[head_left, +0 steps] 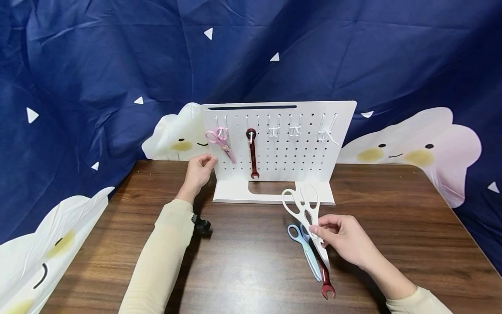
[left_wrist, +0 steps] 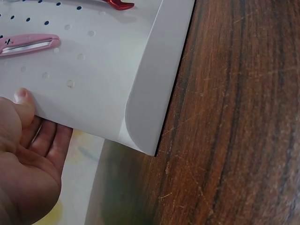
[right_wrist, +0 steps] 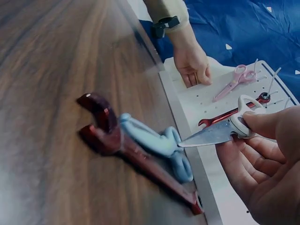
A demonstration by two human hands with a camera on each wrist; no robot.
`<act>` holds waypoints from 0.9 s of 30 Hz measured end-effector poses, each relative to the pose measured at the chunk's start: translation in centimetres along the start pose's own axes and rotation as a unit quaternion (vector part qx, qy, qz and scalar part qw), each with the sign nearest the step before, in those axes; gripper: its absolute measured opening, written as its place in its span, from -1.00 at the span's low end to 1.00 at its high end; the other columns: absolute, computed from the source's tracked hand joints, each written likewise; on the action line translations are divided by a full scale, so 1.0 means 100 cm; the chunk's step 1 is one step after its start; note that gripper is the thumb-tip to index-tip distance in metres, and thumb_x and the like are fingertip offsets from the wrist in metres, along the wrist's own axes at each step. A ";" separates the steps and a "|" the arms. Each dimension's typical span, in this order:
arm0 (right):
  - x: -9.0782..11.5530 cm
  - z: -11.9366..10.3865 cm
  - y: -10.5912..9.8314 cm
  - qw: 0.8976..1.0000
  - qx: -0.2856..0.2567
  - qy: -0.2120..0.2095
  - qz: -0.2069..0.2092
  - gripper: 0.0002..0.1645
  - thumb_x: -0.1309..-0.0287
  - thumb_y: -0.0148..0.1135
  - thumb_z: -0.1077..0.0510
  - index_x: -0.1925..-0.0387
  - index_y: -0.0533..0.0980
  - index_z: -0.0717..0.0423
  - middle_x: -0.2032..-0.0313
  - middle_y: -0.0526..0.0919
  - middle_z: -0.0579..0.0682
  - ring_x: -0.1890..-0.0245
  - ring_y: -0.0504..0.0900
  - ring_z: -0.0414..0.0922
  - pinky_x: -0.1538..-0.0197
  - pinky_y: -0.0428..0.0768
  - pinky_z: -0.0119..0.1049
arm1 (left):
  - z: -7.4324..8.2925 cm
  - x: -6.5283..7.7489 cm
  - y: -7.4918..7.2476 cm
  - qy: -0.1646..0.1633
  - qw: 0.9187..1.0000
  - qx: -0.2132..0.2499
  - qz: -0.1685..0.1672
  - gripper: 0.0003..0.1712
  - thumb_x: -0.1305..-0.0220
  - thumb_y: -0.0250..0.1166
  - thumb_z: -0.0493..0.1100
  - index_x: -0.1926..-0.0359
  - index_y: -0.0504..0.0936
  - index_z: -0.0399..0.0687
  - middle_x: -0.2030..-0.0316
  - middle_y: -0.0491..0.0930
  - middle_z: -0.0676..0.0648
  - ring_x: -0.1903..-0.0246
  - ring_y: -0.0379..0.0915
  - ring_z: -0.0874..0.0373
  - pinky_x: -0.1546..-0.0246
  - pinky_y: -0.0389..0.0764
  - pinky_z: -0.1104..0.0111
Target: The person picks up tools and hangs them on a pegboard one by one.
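Observation:
My right hand (head_left: pixel 347 240) pinches a pair of white-handled scissors (head_left: pixel 302 205) near the pivot, handles toward the board and metal blades toward me. Below them on the table lie light-blue scissors (head_left: pixel 310 257) and a red wrench (head_left: pixel 327 288), partly covered in the head view. With thumb in front and fingers behind, my left hand (head_left: pixel 198 174) grips the left edge of a white pegboard (left_wrist: pixel 108 89). Pink scissors (head_left: pixel 222 139) and another red wrench (head_left: pixel 252 152) hang from hooks on that board.
Further hooks (head_left: pixel 295 130) to the right on the board carry nothing. The board's white base (head_left: pixel 231 192) stands on the brown wooden table (head_left: pixel 243 261). A dark blue cloth (head_left: pixel 251 52) with clouds and triangles hangs behind.

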State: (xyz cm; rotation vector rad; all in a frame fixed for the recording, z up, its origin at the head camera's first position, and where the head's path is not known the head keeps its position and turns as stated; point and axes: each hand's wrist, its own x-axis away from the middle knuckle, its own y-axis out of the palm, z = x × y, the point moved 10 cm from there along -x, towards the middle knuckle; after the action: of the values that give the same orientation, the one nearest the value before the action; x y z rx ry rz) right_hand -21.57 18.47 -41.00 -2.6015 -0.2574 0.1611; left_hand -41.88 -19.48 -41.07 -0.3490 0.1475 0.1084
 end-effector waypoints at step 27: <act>-0.051 -0.055 -0.009 0.995 0.021 -0.066 0.067 -0.84 -0.47 0.37 0.22 0.08 0.72 0.26 0.48 0.65 0.07 0.52 0.50 -0.33 0.47 0.48 -0.39 | 0.001 0.000 0.000 -0.008 1.000 0.009 -0.004 -0.73 -0.57 0.31 -0.24 0.05 0.73 -0.47 0.51 0.57 0.07 0.39 0.45 0.22 0.34 0.49 0.54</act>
State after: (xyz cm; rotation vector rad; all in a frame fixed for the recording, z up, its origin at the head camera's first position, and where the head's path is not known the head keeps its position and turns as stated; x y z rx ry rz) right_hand -25.73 15.46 -35.48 -2.5696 -0.1252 0.3819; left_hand -41.83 -19.43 -40.96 -0.3305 0.1309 0.1030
